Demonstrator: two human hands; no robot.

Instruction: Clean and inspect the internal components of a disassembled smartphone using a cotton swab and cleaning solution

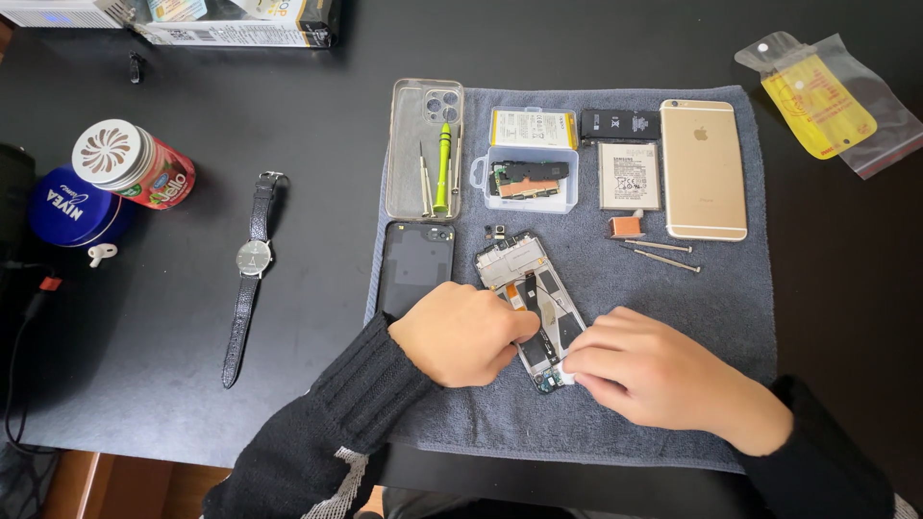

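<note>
An opened phone frame [524,279] with its circuit boards exposed lies on a grey towel [673,288]. My left hand [463,333] rests curled on the frame's left side, fingers pressing on its middle. My right hand [646,370] grips the frame's lower right corner with its fingertips. A black phone back panel [415,261] lies just left of my left hand.
On the towel: a clear phone case [424,144] with a green screwdriver [442,168], a small plastic parts box [527,181], two batteries [630,176], a gold phone [703,169], loose driver bits [663,253]. A wristwatch [252,274], a tin [67,207] and a jar [135,165] lie on the black table's left.
</note>
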